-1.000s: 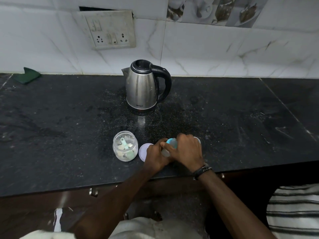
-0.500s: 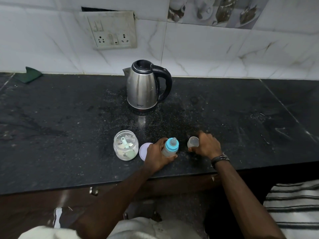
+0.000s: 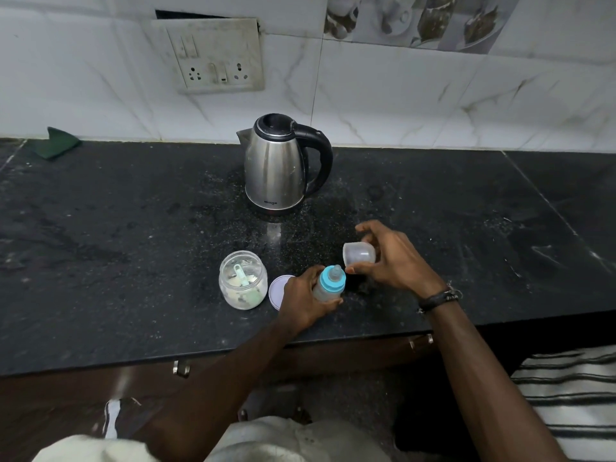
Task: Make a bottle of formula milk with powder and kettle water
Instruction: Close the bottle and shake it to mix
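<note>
Gripping the bottle (image 3: 328, 284), left hand (image 3: 301, 303) fingers wrap its body.

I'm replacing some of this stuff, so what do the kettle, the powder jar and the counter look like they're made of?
Kettle: brushed metal body, likely stainless steel, dull reflections; glossy black handle, probably plastic.
Powder jar: clear, contents visible; glass or plastic, can't tell.
Counter: dark speckled polished stone, perhaps granite.

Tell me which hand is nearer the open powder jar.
Left. The left hand grips the bottle just right of the powder jar, with only the jar's lid between. The right hand, holding the clear cap, is farther right.
</note>
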`<state>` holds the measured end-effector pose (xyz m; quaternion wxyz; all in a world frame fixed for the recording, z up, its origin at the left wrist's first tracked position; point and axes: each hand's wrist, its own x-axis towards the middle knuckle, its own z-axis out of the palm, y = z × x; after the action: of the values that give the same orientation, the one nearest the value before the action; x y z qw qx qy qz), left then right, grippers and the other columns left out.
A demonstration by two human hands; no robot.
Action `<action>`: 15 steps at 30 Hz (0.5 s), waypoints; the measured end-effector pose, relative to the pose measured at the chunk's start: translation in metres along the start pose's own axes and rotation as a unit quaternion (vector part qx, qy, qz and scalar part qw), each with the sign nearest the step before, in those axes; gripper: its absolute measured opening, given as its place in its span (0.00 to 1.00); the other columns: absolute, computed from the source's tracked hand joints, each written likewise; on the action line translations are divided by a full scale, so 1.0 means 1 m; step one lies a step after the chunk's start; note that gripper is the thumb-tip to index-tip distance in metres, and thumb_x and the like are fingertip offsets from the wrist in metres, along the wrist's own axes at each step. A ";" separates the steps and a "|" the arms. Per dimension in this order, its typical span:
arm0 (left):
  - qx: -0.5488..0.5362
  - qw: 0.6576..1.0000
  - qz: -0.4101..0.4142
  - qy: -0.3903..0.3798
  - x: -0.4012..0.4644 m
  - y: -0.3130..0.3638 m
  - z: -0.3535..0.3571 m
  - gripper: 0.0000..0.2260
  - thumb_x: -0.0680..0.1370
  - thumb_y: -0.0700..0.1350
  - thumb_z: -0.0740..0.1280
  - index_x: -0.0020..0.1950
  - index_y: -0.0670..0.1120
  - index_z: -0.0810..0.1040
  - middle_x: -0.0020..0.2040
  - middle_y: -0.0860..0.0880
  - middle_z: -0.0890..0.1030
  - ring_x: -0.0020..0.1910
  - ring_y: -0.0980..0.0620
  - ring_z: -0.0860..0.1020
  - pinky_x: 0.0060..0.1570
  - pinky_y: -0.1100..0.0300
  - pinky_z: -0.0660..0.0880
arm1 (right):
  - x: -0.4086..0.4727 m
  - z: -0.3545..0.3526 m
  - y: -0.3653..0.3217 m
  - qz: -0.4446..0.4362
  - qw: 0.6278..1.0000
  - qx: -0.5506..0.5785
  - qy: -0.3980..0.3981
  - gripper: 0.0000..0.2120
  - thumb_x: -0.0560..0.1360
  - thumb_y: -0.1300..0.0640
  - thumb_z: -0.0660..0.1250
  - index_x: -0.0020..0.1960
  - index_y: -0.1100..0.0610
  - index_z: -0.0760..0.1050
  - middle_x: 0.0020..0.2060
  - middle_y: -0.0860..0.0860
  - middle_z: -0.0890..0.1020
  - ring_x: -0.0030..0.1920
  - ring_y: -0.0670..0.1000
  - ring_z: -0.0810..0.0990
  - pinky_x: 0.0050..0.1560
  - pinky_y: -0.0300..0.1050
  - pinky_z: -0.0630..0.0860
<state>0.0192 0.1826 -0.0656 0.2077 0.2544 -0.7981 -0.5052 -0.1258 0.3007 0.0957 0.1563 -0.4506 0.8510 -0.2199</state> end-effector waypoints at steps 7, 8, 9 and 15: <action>-0.012 1.000 -0.020 0.002 0.000 0.000 0.001 0.29 0.63 0.56 0.80 0.60 0.51 0.77 0.49 0.53 0.85 0.47 0.56 0.83 0.49 0.49 0.80 | -0.001 0.002 -0.033 -0.085 0.994 -0.057 -0.030 0.25 0.63 0.49 0.79 0.58 0.50 0.79 0.53 0.46 0.82 0.52 0.47 0.81 0.53 0.50 0.79; -0.015 1.000 -0.022 0.002 0.000 0.000 0.001 0.29 0.63 0.57 0.80 0.60 0.52 0.77 0.49 0.53 0.85 0.47 0.56 0.83 0.48 0.48 0.80 | -0.001 0.005 -0.035 -0.093 0.991 -0.083 -0.037 0.24 0.63 0.51 0.78 0.58 0.50 0.79 0.54 0.47 0.82 0.53 0.49 0.80 0.53 0.51 0.79; -0.017 1.000 -0.024 -0.001 0.000 0.000 0.002 0.29 0.63 0.58 0.80 0.61 0.53 0.77 0.49 0.53 0.85 0.47 0.55 0.83 0.48 0.47 0.80 | -0.001 0.008 -0.038 -0.098 0.989 -0.105 -0.043 0.23 0.64 0.53 0.78 0.58 0.50 0.80 0.54 0.48 0.82 0.54 0.51 0.80 0.54 0.52 0.78; -0.031 0.999 -0.038 -0.008 0.000 0.002 0.002 0.30 0.62 0.58 0.79 0.62 0.55 0.76 0.51 0.53 0.85 0.49 0.55 0.84 0.50 0.46 0.80 | -0.002 0.024 -0.041 -0.105 0.982 -0.141 -0.064 0.24 0.64 0.58 0.76 0.60 0.51 0.79 0.55 0.51 0.80 0.55 0.54 0.79 0.54 0.53 0.77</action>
<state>0.0180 0.1846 -0.0645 0.1901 0.2739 -0.7734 -0.5391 -0.0852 0.2762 0.0965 0.1214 -0.5681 0.8097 -0.0832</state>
